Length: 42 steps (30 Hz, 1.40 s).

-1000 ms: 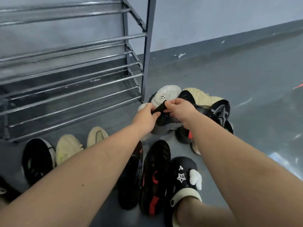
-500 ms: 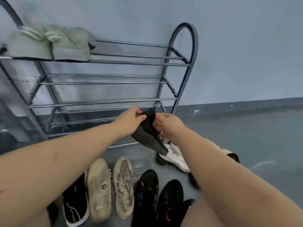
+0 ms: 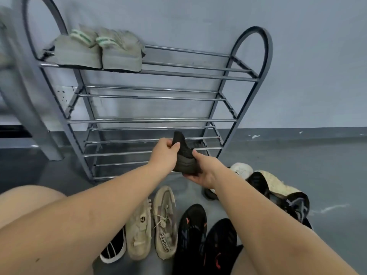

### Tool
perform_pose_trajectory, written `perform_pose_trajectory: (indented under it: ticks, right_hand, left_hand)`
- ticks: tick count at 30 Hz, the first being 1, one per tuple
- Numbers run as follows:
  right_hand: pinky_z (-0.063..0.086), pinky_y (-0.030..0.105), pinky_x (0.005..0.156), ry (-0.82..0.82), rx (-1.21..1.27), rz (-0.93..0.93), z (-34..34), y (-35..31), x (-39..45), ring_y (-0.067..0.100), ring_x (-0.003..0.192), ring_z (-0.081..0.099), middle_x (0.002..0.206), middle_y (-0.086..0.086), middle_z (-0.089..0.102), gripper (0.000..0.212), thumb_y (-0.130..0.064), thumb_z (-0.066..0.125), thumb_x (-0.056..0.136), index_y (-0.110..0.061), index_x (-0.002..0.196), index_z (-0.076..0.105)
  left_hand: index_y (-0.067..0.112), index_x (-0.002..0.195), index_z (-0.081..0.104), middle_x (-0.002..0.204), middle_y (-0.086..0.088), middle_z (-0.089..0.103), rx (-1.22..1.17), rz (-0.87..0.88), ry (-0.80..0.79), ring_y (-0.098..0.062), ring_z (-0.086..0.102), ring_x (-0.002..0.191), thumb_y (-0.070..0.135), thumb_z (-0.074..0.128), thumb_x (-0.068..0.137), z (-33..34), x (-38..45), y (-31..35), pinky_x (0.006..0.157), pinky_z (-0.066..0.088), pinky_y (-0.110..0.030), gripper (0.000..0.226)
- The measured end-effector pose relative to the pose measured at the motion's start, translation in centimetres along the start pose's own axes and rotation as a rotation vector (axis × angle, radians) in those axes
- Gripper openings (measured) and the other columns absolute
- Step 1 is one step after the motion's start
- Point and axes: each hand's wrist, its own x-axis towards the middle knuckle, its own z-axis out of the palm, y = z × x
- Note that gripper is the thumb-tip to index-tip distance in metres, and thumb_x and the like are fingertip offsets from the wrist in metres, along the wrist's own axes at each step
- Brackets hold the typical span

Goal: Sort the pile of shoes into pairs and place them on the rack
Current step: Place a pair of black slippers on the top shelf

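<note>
Both hands hold a black shoe (image 3: 185,159) in the air in front of the lower rails of the grey metal shoe rack (image 3: 151,98). My left hand (image 3: 164,153) grips its upper end, thumb curled over it. My right hand (image 3: 204,171) cups its sole end from below. A pair of grey-green shoes (image 3: 99,50) stands on the rack's top shelf at the left. The other shelves hold nothing.
On the floor by my knees lie a black-and-white shoe (image 3: 114,247), a beige pair (image 3: 153,223) and a black pair with red marks (image 3: 204,237). To the right is a pile: a white shoe (image 3: 241,169), a cream one (image 3: 276,183) and dark ones (image 3: 296,205). Grey wall behind.
The black shoe came up out of the pile in both hands and moved toward the rack. My view tilted up, showing the whole rack. My right hand shifted under the shoe.
</note>
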Motion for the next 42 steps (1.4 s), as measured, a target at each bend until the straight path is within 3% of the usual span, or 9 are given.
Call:
perform_pose_trajectory:
  ticks: [3, 9, 14, 21, 27, 31, 35, 40, 42]
  right_hand:
    - [0.049, 0.036, 0.082, -0.035, 0.041, -0.046, -0.1, -0.4, -0.5, 0.031, 0.119, 0.057, 0.130, 0.018, 0.058, 0.034, -0.019, 0.049, 0.098, -0.001, 0.128, 0.053]
    - [0.056, 0.040, 0.073, -0.089, -0.160, -0.191, -0.5, 0.2, -0.4, 0.026, 0.097, 0.065, 0.119, 0.012, 0.065, 0.042, -0.010, 0.061, 0.091, -0.013, 0.131, 0.049]
    - [0.052, 0.042, 0.086, -0.267, -0.248, -0.173, -0.9, 0.2, -1.0, 0.028, 0.106, 0.062, 0.119, 0.009, 0.064, 0.042, -0.011, 0.059, 0.092, -0.020, 0.130, 0.044]
    - [0.054, 0.036, 0.079, -0.339, -0.350, -0.049, -0.1, 4.1, -0.2, 0.020, 0.095, 0.063, 0.106, 0.002, 0.064, 0.029, -0.026, 0.060, 0.091, -0.025, 0.120, 0.054]
    - [0.050, 0.046, 0.093, -0.288, -0.469, 0.011, -1.1, 10.8, 3.1, 0.022, 0.113, 0.059, 0.126, 0.000, 0.062, 0.080, -0.027, 0.078, 0.075, -0.041, 0.140, 0.033]
    - [0.051, 0.045, 0.092, -0.295, -0.443, 0.076, -2.2, 14.0, 4.4, 0.022, 0.112, 0.061, 0.125, 0.000, 0.063, 0.100, -0.027, 0.084, 0.064, -0.042, 0.144, 0.027]
    - [0.050, 0.042, 0.094, -0.273, -0.484, 0.058, -1.9, 15.7, 5.1, 0.020, 0.110, 0.061, 0.123, -0.001, 0.063, 0.089, -0.017, 0.080, 0.074, -0.039, 0.143, 0.029]
    - [0.053, 0.044, 0.091, -0.206, -0.521, 0.103, -3.3, 17.8, 5.5, 0.018, 0.104, 0.065, 0.113, -0.003, 0.068, 0.066, -0.017, 0.080, 0.074, -0.027, 0.130, 0.048]
    - [0.054, 0.042, 0.091, -0.181, -0.517, 0.151, -4.7, 18.2, 5.3, 0.017, 0.101, 0.065, 0.110, 0.000, 0.070, 0.050, -0.017, 0.078, 0.076, -0.020, 0.121, 0.058]
  left_hand:
    - [0.009, 0.101, 0.057, 0.103, -0.006, 0.062, -0.045, 0.011, -0.033, -0.019, 0.055, 0.089, 0.030, 0.057, 0.092, -0.1, 0.5, -0.4, 0.075, 0.036, -0.025, 0.023]
    - [0.012, 0.127, 0.052, 0.117, -0.007, 0.065, -0.287, -0.338, -0.277, -0.024, 0.066, 0.092, 0.052, 0.065, 0.080, -3.3, 1.7, -2.5, 0.070, 0.055, -0.033, 0.063]
    - [0.012, 0.098, 0.066, 0.092, -0.005, 0.072, -0.236, -0.373, -0.564, -0.018, 0.066, 0.082, 0.039, 0.055, 0.091, -5.1, 0.2, -3.4, 0.079, 0.055, -0.034, 0.030]
    - [0.014, 0.102, 0.062, 0.098, -0.003, 0.068, -0.103, -0.464, -0.580, -0.017, 0.065, 0.085, 0.035, 0.057, 0.091, -6.6, -2.3, -6.6, 0.077, 0.056, -0.032, 0.024]
    - [0.013, 0.117, 0.053, 0.100, -0.002, 0.066, -0.186, -0.574, -0.501, -0.015, 0.065, 0.090, 0.031, 0.060, 0.090, -5.0, -4.7, -11.6, 0.075, 0.056, -0.032, 0.033]
    - [0.017, 0.103, 0.057, 0.090, 0.001, 0.067, -0.259, -0.650, -0.481, -0.013, 0.064, 0.085, 0.029, 0.058, 0.092, -3.9, -6.3, -14.7, 0.077, 0.054, -0.029, 0.016]
    - [0.022, 0.094, 0.056, 0.095, 0.000, 0.068, -0.325, -0.688, -0.466, -0.016, 0.064, 0.092, 0.030, 0.059, 0.091, -3.2, -7.0, -17.3, 0.096, 0.050, -0.038, 0.008]
    - [0.017, 0.110, 0.055, 0.099, -0.005, 0.068, -0.319, -0.743, -0.531, -0.018, 0.065, 0.087, 0.029, 0.059, 0.091, -1.7, -7.4, -18.7, 0.069, 0.055, -0.031, 0.023]
    - [0.017, 0.121, 0.054, 0.110, -0.006, 0.068, -0.291, -0.745, -0.593, -0.021, 0.066, 0.097, 0.032, 0.061, 0.089, -0.5, -7.3, -19.2, 0.074, 0.056, -0.034, 0.035]
